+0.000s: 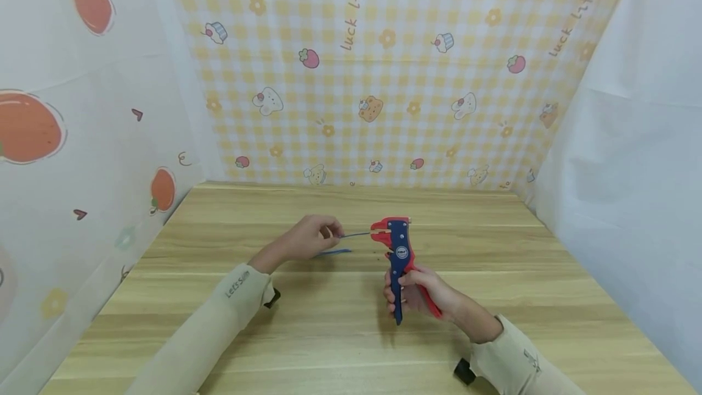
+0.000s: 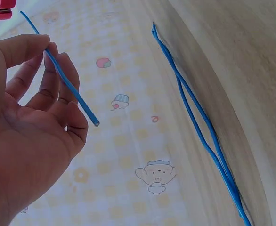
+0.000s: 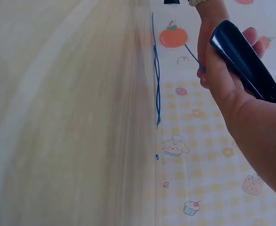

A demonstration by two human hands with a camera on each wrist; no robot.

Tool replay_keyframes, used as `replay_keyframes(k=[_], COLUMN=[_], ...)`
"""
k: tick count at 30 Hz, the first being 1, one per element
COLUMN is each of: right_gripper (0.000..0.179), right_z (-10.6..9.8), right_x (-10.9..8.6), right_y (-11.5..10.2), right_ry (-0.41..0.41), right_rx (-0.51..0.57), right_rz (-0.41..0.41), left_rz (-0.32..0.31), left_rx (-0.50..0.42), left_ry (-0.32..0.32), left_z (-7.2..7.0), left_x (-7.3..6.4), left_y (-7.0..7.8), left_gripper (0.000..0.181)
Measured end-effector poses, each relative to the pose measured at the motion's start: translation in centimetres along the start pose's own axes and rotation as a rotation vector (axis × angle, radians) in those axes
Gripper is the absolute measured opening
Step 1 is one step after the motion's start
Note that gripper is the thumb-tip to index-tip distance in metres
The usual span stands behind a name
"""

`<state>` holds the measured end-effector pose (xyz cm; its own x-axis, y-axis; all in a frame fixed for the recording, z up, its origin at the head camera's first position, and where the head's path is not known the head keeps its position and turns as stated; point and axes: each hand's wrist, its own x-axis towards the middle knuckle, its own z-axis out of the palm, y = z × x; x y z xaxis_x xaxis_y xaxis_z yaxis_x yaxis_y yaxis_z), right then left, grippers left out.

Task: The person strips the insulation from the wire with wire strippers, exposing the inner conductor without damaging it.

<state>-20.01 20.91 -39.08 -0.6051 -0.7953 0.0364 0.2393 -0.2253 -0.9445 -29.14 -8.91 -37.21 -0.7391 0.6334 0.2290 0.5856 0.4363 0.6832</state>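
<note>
My left hand point(image 1: 314, 238) pinches a short blue wire point(image 2: 72, 87) between thumb and fingertips, above the table. The wire's far end points right, close to the red jaws of a wire stripper point(image 1: 399, 249). My right hand point(image 1: 425, 291) grips that red and blue tool by its handles, fingers curled round them, with its head upright and its mouth facing left. In the right wrist view the dark handle point(image 3: 248, 63) crosses the palm. More blue wires point(image 2: 194, 110) lie together on the wooden table just below the left hand.
The wooden table point(image 1: 329, 346) reaches back to a yellow checked cloth point(image 1: 340, 139). White cloth walls stand at the left and right. A small blue scrap point(image 3: 157, 157) lies on the table near the wires. Each sleeve carries a black wrist device point(image 1: 464, 372).
</note>
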Motion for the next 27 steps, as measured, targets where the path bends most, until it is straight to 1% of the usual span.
replay_keyframes(k=[5, 12, 18, 25, 27], right_gripper=[0.023, 0.023, 0.022, 0.022, 0.022], right_z=[0.0, -0.1, -0.1, -0.1, -0.1], right_x=[0.0, 0.1, 0.1, 0.1, 0.1], right_y=[0.1, 0.1, 0.1, 0.2, 0.2], right_ry=[0.000, 0.001, -0.001, 0.003, 0.004], right_rx=[-0.005, -0.013, -0.004, -0.002, 0.000], right_rz=[-0.001, -0.008, -0.007, -0.003, -0.003], left_rz=[0.018, 0.064, 0.075, 0.100, 0.095], left_rx=[0.006, -0.004, -0.003, -0.012, -0.012], left_ry=[0.009, 0.016, 0.029, 0.029, 0.027], left_z=[0.0, 0.0, 0.1, 0.1, 0.2], left_x=[0.0, 0.0, 0.1, -0.1, -0.1], left_y=[0.3, 0.5, 0.5, 1.2, 1.3], left_gripper=[0.008, 0.008, 0.007, 0.007, 0.007])
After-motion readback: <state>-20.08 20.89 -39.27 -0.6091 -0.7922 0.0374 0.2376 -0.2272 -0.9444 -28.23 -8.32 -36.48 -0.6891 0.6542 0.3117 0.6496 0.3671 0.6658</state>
